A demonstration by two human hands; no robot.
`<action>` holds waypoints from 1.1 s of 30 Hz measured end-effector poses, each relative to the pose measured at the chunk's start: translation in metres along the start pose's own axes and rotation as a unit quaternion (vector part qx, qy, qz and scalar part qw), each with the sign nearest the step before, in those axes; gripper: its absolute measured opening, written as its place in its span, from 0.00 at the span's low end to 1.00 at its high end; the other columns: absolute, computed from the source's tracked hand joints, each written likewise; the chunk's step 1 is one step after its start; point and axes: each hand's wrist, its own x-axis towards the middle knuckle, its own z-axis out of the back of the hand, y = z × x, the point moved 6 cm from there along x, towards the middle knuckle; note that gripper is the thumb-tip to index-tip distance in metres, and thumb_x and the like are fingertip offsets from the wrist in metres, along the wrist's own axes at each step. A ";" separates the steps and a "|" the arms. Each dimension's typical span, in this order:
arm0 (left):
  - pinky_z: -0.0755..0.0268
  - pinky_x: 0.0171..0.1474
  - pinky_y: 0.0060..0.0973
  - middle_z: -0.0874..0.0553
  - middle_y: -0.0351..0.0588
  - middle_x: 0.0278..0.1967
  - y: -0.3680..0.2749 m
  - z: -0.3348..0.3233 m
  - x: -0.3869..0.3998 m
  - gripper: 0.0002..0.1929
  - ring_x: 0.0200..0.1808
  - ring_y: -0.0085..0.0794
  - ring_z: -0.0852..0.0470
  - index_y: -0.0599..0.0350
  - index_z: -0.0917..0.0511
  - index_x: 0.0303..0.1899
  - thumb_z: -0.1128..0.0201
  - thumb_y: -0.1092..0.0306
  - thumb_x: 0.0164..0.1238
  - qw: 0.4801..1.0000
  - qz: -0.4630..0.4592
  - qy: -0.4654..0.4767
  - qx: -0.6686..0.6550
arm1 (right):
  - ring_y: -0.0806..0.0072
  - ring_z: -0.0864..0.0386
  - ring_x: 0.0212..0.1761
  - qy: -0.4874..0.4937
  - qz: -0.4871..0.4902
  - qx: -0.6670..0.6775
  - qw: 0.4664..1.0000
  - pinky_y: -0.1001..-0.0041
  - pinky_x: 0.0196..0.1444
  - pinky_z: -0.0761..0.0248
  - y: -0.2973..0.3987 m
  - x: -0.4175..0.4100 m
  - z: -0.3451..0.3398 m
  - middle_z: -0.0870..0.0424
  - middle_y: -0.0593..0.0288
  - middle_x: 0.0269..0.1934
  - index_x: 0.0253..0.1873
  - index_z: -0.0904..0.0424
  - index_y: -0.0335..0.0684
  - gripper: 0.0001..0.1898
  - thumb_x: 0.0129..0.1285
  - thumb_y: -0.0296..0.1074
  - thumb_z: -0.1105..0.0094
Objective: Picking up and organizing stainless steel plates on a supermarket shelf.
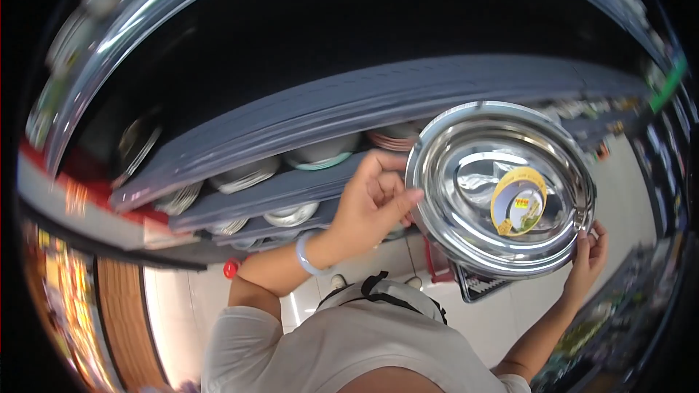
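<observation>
A round, shiny stainless steel dish with a wide rim is held up at the right of centre. A yellow and white paper label bearing writing lies on its inside. My left hand pinches the dish's left rim between thumb and fingers, with a pale bangle on that wrist. At the lower right rim, my right hand grips the dish with thumb and fingertips. The dish hides part of the shelving behind it.
Grey metal shelves cross the view ahead, with stacked bowls on the lower tiers. A metal dish stands at the upper shelf's left end. Below the held dish is a dark basket or tray near the tiled floor. More goods line the right side.
</observation>
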 end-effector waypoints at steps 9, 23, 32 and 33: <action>0.30 0.23 0.14 0.22 0.43 0.21 -0.149 0.199 -0.091 0.22 0.19 0.20 0.24 0.73 0.37 0.48 0.38 0.70 0.56 0.948 -0.080 -0.262 0.162 | 0.85 0.30 0.22 0.332 0.077 0.056 0.938 0.85 0.24 0.40 0.138 -0.016 -0.258 0.25 0.64 0.20 0.50 0.33 0.28 0.17 0.57 0.28 0.46; 0.29 0.25 0.17 0.19 0.50 0.25 -0.289 0.459 -0.203 0.13 0.24 0.26 0.20 0.72 0.25 0.33 0.39 0.68 0.53 0.728 0.034 -0.525 0.439 | 0.72 0.23 0.22 0.386 0.322 0.011 0.864 0.76 0.28 0.31 0.265 -0.131 -0.617 0.21 0.53 0.23 0.44 0.28 0.25 0.18 0.51 0.32 0.41; 0.30 0.51 0.35 0.23 0.60 0.46 -0.286 0.510 -0.217 0.16 0.50 0.49 0.25 0.61 0.25 0.45 0.45 0.69 0.53 0.514 0.211 -0.550 0.624 | 0.62 0.20 0.28 0.516 0.247 -0.006 0.820 0.69 0.35 0.31 0.264 -0.188 -0.660 0.20 0.52 0.23 0.30 0.23 0.31 0.13 0.50 0.38 0.44; 0.30 0.51 0.35 0.23 0.60 0.46 -0.284 0.512 -0.218 0.16 0.50 0.49 0.25 0.61 0.25 0.45 0.45 0.69 0.53 0.515 0.211 -0.551 0.622 | 0.63 0.20 0.29 0.525 0.244 0.001 0.815 0.69 0.36 0.31 0.261 -0.190 -0.662 0.20 0.52 0.24 0.30 0.23 0.30 0.13 0.50 0.37 0.45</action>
